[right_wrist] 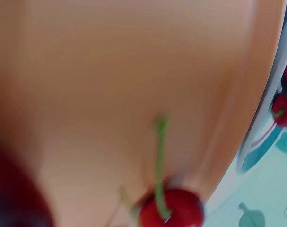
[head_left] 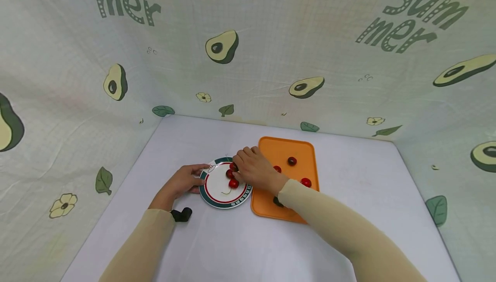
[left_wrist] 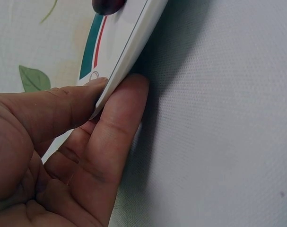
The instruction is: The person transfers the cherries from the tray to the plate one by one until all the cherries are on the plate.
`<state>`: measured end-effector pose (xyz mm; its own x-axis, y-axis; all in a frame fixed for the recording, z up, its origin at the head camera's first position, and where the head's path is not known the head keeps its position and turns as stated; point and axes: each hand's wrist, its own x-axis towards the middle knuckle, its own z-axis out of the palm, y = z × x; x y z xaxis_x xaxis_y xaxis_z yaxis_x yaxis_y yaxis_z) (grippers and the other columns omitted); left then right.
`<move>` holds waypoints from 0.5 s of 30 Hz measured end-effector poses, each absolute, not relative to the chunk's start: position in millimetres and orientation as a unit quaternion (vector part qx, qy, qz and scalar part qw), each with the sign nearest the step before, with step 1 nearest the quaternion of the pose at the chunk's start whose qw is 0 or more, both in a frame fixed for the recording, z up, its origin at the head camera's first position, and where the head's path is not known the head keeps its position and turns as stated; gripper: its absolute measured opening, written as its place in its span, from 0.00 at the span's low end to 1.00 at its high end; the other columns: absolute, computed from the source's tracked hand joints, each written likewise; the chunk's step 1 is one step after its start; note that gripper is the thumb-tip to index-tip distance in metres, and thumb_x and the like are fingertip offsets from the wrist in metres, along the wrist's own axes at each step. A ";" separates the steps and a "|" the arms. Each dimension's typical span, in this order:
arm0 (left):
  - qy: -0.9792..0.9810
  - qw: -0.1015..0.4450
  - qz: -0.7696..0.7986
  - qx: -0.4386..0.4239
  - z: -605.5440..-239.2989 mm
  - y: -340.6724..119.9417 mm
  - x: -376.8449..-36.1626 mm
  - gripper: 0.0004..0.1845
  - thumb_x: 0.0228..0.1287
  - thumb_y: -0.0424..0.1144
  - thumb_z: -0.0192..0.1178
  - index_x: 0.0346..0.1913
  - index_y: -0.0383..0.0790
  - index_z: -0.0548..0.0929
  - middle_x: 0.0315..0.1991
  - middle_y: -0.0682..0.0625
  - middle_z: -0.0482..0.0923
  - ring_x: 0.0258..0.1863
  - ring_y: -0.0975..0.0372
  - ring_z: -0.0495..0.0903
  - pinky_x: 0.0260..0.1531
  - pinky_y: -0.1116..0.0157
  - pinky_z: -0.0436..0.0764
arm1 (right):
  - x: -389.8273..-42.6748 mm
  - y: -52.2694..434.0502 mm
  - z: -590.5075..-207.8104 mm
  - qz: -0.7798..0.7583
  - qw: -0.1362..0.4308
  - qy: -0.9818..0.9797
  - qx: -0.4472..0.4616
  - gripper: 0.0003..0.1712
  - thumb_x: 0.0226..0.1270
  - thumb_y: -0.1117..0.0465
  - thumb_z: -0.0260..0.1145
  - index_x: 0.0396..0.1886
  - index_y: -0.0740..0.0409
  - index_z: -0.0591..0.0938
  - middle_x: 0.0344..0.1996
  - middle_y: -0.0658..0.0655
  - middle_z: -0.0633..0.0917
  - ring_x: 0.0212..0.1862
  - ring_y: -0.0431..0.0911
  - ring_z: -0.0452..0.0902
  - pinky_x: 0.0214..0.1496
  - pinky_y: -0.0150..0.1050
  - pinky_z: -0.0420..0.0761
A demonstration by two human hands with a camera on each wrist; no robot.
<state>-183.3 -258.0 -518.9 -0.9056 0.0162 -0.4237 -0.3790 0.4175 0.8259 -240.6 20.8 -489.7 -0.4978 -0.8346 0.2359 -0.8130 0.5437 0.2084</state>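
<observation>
My left hand (head_left: 184, 183) grips the left rim of a white plate (head_left: 215, 187) banded in green and red. In the left wrist view, the thumb (left_wrist: 63, 106) lies on top of the rim and the fingers are beneath. Over the plate's right side, my right hand (head_left: 255, 168) curls with a dark red cherry (head_left: 234, 167) between thumb and fingers. Other cherries lie on the plate just below, including a bright red cherry (head_left: 234, 183) with a stem. In the right wrist view the hand itself is not visible.
An orange tray (head_left: 286, 144) stands right of the plate, partly under my right forearm. It holds several cherries, among them a dark cherry (head_left: 292, 161) and a red cherry (head_left: 306, 182). A cloth (head_left: 263, 58) printed with avocados hangs behind the white table (head_left: 356, 178).
</observation>
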 end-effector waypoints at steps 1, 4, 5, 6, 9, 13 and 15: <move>0.820 0.188 0.529 -0.111 -518.9 -258.0 -183.3 0.30 0.70 0.29 0.66 0.74 0.47 0.78 0.58 0.39 0.75 0.34 0.58 0.84 0.35 0.65 0.89 | -239.4 17.3 -490.8 -0.037 0.152 -0.864 0.479 0.24 0.79 0.41 0.61 0.57 0.55 0.79 0.47 0.53 0.81 0.52 0.50 0.72 0.57 0.44 0.74; 0.820 0.188 0.529 -0.112 -518.4 -257.9 -182.7 0.30 0.70 0.28 0.66 0.74 0.47 0.78 0.57 0.39 0.75 0.35 0.58 0.84 0.35 0.64 0.89 | -236.1 7.5 -494.5 -0.043 0.146 -0.859 0.488 0.22 0.79 0.41 0.59 0.56 0.53 0.79 0.46 0.52 0.81 0.52 0.49 0.73 0.58 0.43 0.75; 0.820 0.188 0.528 -0.112 -518.0 -257.7 -182.4 0.31 0.70 0.28 0.66 0.74 0.47 0.78 0.57 0.40 0.75 0.34 0.58 0.84 0.35 0.64 0.89 | -235.0 4.7 -495.8 -0.042 0.144 -0.858 0.491 0.22 0.80 0.42 0.58 0.56 0.53 0.79 0.46 0.51 0.81 0.52 0.48 0.72 0.58 0.43 0.74; 0.821 0.188 0.528 -0.112 -517.6 -257.6 -182.1 0.31 0.70 0.28 0.66 0.74 0.47 0.77 0.57 0.40 0.75 0.34 0.57 0.84 0.35 0.64 0.89 | -234.0 2.1 -497.2 -0.041 0.141 -0.858 0.492 0.21 0.80 0.42 0.58 0.56 0.52 0.78 0.46 0.51 0.80 0.52 0.48 0.72 0.58 0.42 0.74; 0.822 0.188 0.525 -0.113 -516.5 -256.9 -181.4 0.31 0.70 0.28 0.66 0.74 0.47 0.77 0.56 0.40 0.75 0.35 0.57 0.84 0.35 0.64 0.89 | -231.3 -3.9 -501.1 -0.042 0.135 -0.857 0.496 0.19 0.80 0.43 0.57 0.55 0.51 0.78 0.45 0.50 0.80 0.52 0.47 0.72 0.57 0.41 0.73; 0.822 0.188 0.525 -0.114 -514.9 -255.9 -180.7 0.31 0.70 0.28 0.66 0.74 0.47 0.78 0.56 0.40 0.75 0.34 0.57 0.83 0.35 0.65 0.89 | -229.3 -8.4 -505.5 -0.053 0.126 -0.857 0.497 0.19 0.81 0.42 0.57 0.54 0.51 0.78 0.45 0.49 0.79 0.52 0.47 0.71 0.57 0.40 0.72; 0.823 0.188 0.524 -0.115 -513.8 -255.4 -180.5 0.30 0.70 0.28 0.66 0.74 0.47 0.78 0.56 0.40 0.75 0.34 0.58 0.83 0.35 0.65 0.89 | -228.6 -9.5 -507.1 -0.057 0.124 -0.857 0.497 0.19 0.81 0.41 0.57 0.54 0.51 0.78 0.45 0.50 0.79 0.52 0.47 0.72 0.57 0.41 0.73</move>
